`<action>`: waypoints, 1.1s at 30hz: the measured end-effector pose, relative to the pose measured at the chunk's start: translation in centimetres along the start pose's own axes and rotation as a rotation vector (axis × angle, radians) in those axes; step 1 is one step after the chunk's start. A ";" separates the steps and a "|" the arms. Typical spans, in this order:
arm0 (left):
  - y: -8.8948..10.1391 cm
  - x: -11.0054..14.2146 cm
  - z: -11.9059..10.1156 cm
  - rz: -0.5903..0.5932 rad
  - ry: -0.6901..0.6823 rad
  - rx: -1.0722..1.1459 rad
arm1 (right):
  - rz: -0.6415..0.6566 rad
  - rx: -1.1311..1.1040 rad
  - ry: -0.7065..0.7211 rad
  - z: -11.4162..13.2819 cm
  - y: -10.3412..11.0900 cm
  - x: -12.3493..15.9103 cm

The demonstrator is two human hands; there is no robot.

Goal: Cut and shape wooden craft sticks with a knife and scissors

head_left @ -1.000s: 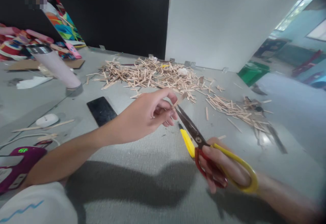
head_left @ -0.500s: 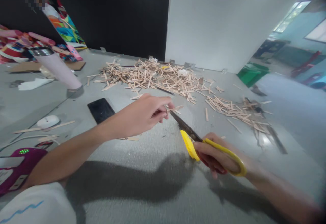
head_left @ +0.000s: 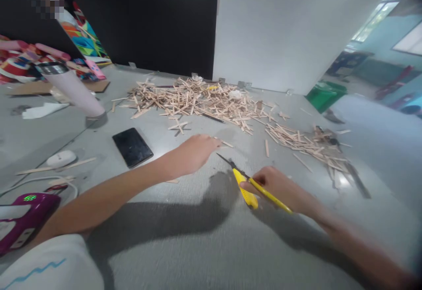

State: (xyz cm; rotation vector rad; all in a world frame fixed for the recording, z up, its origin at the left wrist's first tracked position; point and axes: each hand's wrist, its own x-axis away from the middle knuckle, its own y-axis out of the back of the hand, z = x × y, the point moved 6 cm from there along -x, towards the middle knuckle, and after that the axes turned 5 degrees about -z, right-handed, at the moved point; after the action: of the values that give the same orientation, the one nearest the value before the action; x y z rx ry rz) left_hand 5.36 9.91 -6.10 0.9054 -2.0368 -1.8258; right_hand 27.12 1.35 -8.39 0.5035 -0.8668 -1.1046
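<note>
My left hand (head_left: pixel 194 154) is low over the table, palm down, fingers curled and mostly hidden behind its back. A thin wooden stick (head_left: pixel 224 148) seems to poke out at its fingertips. Just beyond them another wooden stick (head_left: pixel 227 143) lies on the table. My right hand (head_left: pixel 275 186) is closed round the yellow handles of a pair of scissors (head_left: pixel 268 195). Their dark blades look closed and point toward my left fingertips, apart from them. Under the scissors a yellow box cutter (head_left: pixel 244 187) rests on the table, partly covered.
A heap of wooden sticks (head_left: pixel 194 98) spreads along the back, with more sticks (head_left: pixel 296 140) at right. Crossed sticks (head_left: pixel 178 125) lie beyond my left hand. At left are a phone (head_left: pixel 132 147), a tumbler (head_left: pixel 72 89), a mouse (head_left: pixel 62 158) and a purple power strip (head_left: pixel 29 219).
My left hand has turned palm down and lowered toward the table, hiding its fingers. My right hand has drawn the scissors slightly away and rolled them edge-on. The crossed sticks are now uncovered.
</note>
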 end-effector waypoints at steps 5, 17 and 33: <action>3.7 -0.3 0.0 -0.198 0.100 0.069 | -0.140 0.095 0.091 0.4 1.0 0.2; 8.1 1.2 -2.4 -0.306 0.303 0.752 | 0.053 -0.513 0.259 2.7 0.8 3.1; 6.6 1.7 -4.0 -0.159 0.390 1.057 | 0.180 -0.780 0.128 3.6 -1.0 4.8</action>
State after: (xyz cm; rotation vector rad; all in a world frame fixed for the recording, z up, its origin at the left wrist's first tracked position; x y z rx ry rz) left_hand 4.56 5.80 0.62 1.5245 -2.6345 -0.4018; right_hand 24.57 -3.19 -5.35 -0.1515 -0.3102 -1.1307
